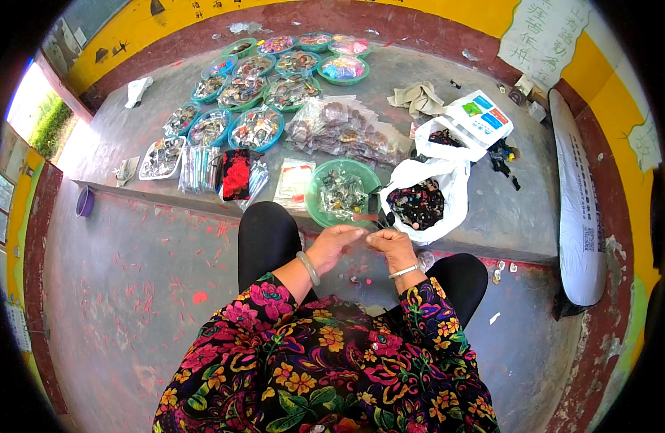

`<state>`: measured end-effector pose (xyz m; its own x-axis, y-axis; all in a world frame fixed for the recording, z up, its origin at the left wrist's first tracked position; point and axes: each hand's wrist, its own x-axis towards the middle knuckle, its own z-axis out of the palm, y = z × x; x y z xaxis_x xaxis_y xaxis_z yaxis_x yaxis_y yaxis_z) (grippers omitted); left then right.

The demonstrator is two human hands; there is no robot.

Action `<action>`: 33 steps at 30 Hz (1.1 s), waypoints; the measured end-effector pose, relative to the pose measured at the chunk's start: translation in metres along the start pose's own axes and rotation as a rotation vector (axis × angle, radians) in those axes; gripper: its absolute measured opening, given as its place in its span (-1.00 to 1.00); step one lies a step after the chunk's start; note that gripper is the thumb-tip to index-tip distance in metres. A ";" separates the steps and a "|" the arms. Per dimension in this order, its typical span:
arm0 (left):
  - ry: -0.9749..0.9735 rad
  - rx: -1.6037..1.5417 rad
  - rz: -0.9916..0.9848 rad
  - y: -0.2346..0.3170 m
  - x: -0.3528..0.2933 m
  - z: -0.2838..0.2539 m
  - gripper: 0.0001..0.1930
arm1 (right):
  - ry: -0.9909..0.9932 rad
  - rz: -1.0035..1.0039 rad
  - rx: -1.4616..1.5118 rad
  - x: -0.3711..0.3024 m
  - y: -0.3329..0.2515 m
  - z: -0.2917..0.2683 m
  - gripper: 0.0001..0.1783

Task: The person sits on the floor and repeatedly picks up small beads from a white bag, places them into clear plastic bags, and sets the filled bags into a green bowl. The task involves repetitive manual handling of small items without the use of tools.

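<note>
- Two hands, left hand (335, 244) and right hand (390, 245), meet fingertip to fingertip, pinched on something too small to tell.
- Just beyond them, a round green plastic bowl (319, 203) of glinting bits sits on the rough grey surface (448, 238).
- A crinkled white bag (448, 189) holds dark pieces.

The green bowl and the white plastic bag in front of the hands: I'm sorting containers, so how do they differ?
The green bowl is round, rigid and shallow, holding small clear packets; the white plastic bag is soft, crumpled and slumped open, holding dark small pieces. The bowl sits nearer the left hand, the bag nearer the right hand. Both rest open on the grey ledge.
</note>
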<state>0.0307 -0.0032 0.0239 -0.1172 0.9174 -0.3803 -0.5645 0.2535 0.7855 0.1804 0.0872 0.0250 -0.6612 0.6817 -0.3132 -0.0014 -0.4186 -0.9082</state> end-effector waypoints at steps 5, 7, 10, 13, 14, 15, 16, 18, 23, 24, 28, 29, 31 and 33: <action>0.045 0.003 0.022 -0.003 0.001 -0.001 -0.81 | -0.022 0.029 -0.097 0.002 0.003 -0.002 -0.88; 0.086 0.003 0.028 -0.001 0.000 -0.001 -0.83 | 0.014 0.020 -0.155 0.005 0.005 -0.003 -0.86; 0.158 0.014 0.063 -0.006 0.004 -0.006 -0.87 | 0.101 -0.093 -0.204 0.011 0.012 -0.009 -0.81; 0.197 0.035 0.070 -0.010 0.007 -0.011 -0.90 | 0.202 -0.299 -0.374 0.010 0.006 -0.008 -0.76; 0.202 0.045 0.065 -0.008 0.007 -0.010 -0.91 | 0.236 -0.377 -0.451 0.008 0.002 -0.007 -0.75; 0.216 0.089 0.062 -0.006 0.006 -0.008 -0.91 | 0.229 -0.408 -0.506 0.006 -0.003 -0.006 -0.72; 0.230 0.133 0.059 -0.004 0.004 -0.006 -0.91 | 0.225 -0.470 -0.572 0.004 -0.007 -0.003 -0.71; 0.239 0.208 0.051 0.001 0.000 0.000 -0.91 | 0.219 -0.595 -0.702 -0.002 -0.014 0.003 -0.68; 0.172 0.325 0.096 -0.003 0.002 0.000 -0.89 | 0.202 -0.704 -0.885 -0.010 -0.024 0.013 -0.69; 0.176 0.352 0.096 -0.003 0.003 0.000 -0.89 | 0.199 -0.696 -0.887 -0.011 -0.025 0.013 -0.70; 0.175 0.442 0.102 -0.004 0.003 0.001 -0.88 | 0.192 -0.783 -1.025 -0.011 -0.024 0.012 -0.77; 0.173 0.459 0.104 -0.004 0.003 0.000 -0.88 | 0.191 -0.817 -1.064 -0.013 -0.026 0.013 -0.78; 0.183 0.498 0.127 -0.008 0.006 -0.003 -0.88 | 0.189 -0.864 -1.138 -0.017 -0.032 0.017 -0.82; 0.189 0.537 0.141 -0.012 0.008 -0.006 -0.88 | 0.187 -0.891 -1.211 -0.021 -0.038 0.022 -0.85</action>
<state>0.0316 -0.0009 0.0091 -0.3322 0.8956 -0.2959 -0.0459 0.2980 0.9535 0.1776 0.0757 0.0721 -0.6754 0.5417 0.5004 0.3235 0.8274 -0.4591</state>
